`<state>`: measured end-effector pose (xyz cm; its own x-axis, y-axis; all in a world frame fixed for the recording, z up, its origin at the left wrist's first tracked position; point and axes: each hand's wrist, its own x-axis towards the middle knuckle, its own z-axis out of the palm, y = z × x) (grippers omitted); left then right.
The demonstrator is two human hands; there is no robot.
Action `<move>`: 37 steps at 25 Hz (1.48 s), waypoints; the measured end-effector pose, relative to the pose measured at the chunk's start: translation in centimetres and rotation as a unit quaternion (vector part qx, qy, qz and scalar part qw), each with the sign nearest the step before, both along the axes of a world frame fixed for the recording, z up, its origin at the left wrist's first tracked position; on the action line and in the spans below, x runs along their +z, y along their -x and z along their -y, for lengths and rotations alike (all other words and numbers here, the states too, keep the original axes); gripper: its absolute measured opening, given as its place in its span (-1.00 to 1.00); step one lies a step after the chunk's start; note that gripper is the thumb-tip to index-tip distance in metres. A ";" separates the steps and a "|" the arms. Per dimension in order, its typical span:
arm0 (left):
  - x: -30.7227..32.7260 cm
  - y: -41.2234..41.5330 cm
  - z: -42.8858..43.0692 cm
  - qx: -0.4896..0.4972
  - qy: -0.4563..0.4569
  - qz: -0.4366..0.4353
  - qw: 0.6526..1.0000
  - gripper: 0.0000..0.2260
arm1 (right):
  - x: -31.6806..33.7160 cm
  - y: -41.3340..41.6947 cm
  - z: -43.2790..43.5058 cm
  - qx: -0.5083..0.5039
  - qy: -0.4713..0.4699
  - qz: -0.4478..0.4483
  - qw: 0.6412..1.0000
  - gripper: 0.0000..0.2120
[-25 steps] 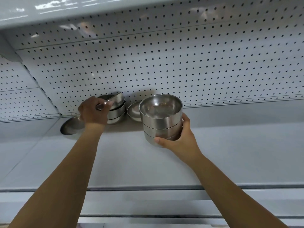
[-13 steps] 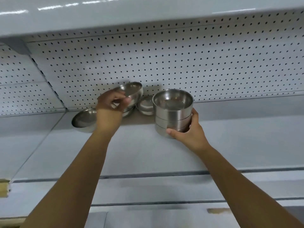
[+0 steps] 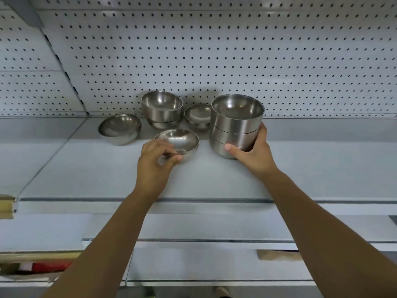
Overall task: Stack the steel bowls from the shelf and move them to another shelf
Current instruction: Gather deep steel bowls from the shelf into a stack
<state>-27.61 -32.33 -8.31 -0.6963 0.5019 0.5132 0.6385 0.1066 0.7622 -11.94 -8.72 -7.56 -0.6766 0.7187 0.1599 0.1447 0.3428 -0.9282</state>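
In the head view, the right hand [image 3: 252, 155] is gripping a stack of steel bowls [image 3: 236, 125], fingers wrapped around its lower part, on the white shelf [image 3: 311, 164]. Just left of it, the left hand [image 3: 155, 162] is pinching the near rim of a single bowl [image 3: 179, 140]. Behind this hand, a stacked pair [image 3: 162, 109], a tilted bowl [image 3: 120, 127] and a bowl at the back [image 3: 197, 116] are standing by the pegboard wall [image 3: 214, 57].
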 end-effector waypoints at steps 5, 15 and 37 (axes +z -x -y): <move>0.0 0.4 0.2 -0.021 0.021 0.011 0.999 -0.93 | -0.2 0.1 -0.1 -0.005 -0.005 -0.001 1.000 0.03; 4.6 9.6 -4.9 0.125 0.096 -0.008 0.988 -0.76 | -0.1 0.3 0.0 -0.006 -0.014 -0.001 1.000 0.03; 6.8 11.5 -4.6 0.134 0.140 -0.023 0.981 -0.80 | -0.4 0.8 -0.1 -0.016 -0.025 0.007 1.000 -0.01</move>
<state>-39.15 -27.77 -1.53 -0.8021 0.4296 0.4148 0.5916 0.4771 0.6500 -12.70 -8.65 -8.00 -0.6559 0.7315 0.1861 0.1693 0.3828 -0.9082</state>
